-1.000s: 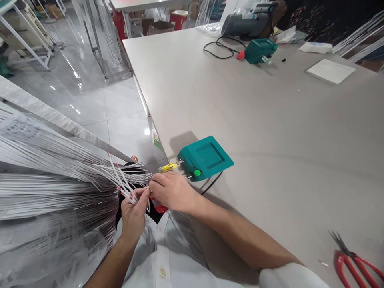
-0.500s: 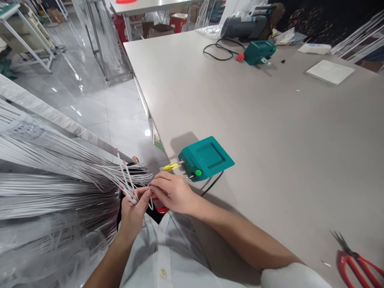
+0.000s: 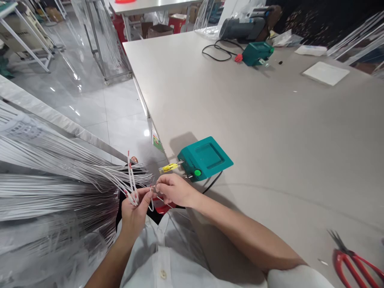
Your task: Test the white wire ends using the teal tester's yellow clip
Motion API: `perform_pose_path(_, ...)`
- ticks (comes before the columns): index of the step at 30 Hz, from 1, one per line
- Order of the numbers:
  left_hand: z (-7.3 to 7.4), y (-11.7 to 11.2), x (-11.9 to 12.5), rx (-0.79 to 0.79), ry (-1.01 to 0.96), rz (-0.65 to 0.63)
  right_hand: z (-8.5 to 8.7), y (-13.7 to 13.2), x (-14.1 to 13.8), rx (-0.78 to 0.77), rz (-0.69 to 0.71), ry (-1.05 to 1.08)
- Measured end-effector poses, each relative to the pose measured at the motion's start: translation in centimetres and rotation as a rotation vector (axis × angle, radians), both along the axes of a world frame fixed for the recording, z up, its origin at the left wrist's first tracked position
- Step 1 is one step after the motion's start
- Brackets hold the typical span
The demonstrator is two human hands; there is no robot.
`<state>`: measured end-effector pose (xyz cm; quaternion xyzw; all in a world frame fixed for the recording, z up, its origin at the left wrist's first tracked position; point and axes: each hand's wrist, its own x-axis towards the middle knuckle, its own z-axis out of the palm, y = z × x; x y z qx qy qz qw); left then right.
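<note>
A big bundle of white cables [image 3: 54, 176] fans in from the left, their ends tipped red. My left hand [image 3: 135, 212] is closed around a few of those ends, which stick up between its fingers. My right hand [image 3: 174, 190] pinches the tip of one white cable just beside the left fingertips. A teal box [image 3: 205, 158] with a green button sits on the grey table [image 3: 270, 132] just beyond my right hand, with a yellow-handled probe [image 3: 169, 167] sticking out of its left side and a black cord running from it.
Red-handled scissors [image 3: 357, 260] lie at the table's near right edge. At the far end stand a second teal box [image 3: 257, 53] with a black cable, a dark machine [image 3: 243, 26] and a white pad [image 3: 325, 73]. Shiny floor and racks lie to the left.
My right hand has lifted slightly and drawn one cable tip away from the left hand. The cable ends in the left hand now stand more upright.
</note>
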<state>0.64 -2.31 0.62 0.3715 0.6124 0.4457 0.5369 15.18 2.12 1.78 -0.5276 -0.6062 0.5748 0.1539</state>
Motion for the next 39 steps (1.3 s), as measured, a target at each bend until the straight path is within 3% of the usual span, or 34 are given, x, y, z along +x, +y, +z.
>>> perform_pose_path(3, -0.3, 0.2, -0.3, -0.073, -0.139, 0.027, 0.5, 0.0, 0.4, 0.228, -0.042, -0.044)
perform_pose_path(6, -0.4, 0.3, -0.3, -0.111, -0.215, 0.011, 1.5, -0.3, 0.4, 0.344, -0.017, -0.058)
perform_pose_path(11, -0.5, 0.2, 0.0, -0.068, -0.13, -0.047, 1.5, -0.6, 0.6, 0.615, 0.117, -0.093)
perform_pose_path(16, -0.7, 0.0, 0.4, -0.057, -0.129, -0.023, 1.3, -0.8, 0.7, 0.895, 0.194, -0.327)
perform_pose_path(24, -0.5, 0.4, 0.7, -0.105, -0.267, 0.039, 2.4, -1.2, 1.8, 0.826, 0.325, -0.535)
perform_pose_path(29, -0.1, 1.2, 0.7, -0.079, -0.298, 0.005, 2.9, -0.1, 3.9, 1.06, 0.218, -0.627)
perform_pose_path(32, -0.2, 1.6, 1.1, -0.076, -0.32, -0.008, 3.0, 1.2, 4.8, 1.13, 0.278, -0.79)
perform_pose_path(35, -0.4, 2.1, 1.4, -0.079, -0.321, -0.027, 3.1, 2.3, 5.1, 1.067, 0.377, -0.888)
perform_pose_path(39, -0.4, 2.7, 1.7, -0.092, -0.319, -0.035, 3.5, 3.0, 5.0, 0.996, 0.423, -0.871)
